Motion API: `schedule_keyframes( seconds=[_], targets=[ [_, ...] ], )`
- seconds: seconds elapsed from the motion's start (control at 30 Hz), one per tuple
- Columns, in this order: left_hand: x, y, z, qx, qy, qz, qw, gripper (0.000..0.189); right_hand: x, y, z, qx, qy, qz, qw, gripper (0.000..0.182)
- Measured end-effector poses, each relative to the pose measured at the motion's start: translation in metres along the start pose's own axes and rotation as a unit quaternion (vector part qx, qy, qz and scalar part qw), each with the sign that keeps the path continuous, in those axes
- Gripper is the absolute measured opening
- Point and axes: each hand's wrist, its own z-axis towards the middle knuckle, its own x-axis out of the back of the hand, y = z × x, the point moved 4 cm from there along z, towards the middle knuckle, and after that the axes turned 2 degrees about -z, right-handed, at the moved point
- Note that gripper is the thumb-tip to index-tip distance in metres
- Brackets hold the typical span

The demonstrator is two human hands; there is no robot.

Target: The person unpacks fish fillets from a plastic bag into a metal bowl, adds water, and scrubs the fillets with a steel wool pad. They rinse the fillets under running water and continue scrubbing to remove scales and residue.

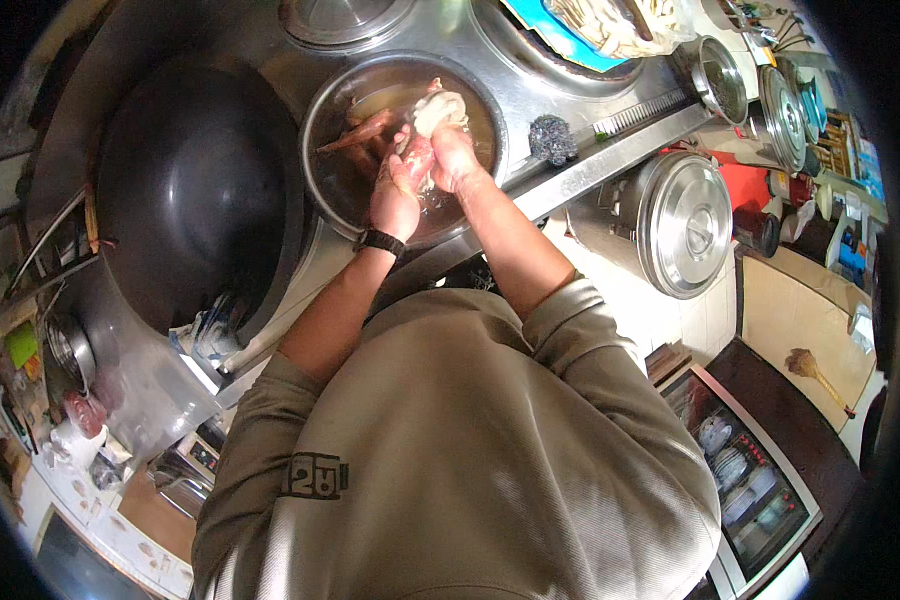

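Note:
A round metal basin (pixel 309 150) of murky liquid stands on the steel counter, with both of my hands over it. My left hand (pixel 396 199), with a dark watch at the wrist, holds a piece of reddish raw meat (pixel 418 159). My right hand (pixel 455 159) grips a pale, cream-coloured soft mass (pixel 441 109) at the far end of that meat; whether this is skin, fat or a cloth I cannot tell. Another reddish-brown piece of meat (pixel 360 131), long and thin at one end, lies in the basin to the left of my hands.
Left of the basin is a large dark wok (pixel 195 191). A steel-wool scourer (pixel 553 139) and a brush (pixel 640 114) lie to its right. Beyond stand a metal lid (pixel 345 19) and a blue-edged package (pixel 562 34). A lidded steel pot (pixel 696 225) is at the right.

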Motion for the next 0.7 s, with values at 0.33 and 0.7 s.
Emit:
schedule_keyframes(
  seconds=[0.33,0.7],
  targets=[
    [-0.006,-0.041,0.041,0.250,-0.268,-0.289,0.884,0.043,-0.005,0.006,-0.046,0.060,0.001,-0.257,0.965,0.028],
    [0.047,0.016,0.052,-0.257,-0.264,0.471,0.801,0.065,-0.009,-0.034,-0.042,0.045,-0.313,-0.628,0.711,0.031]
  ],
)
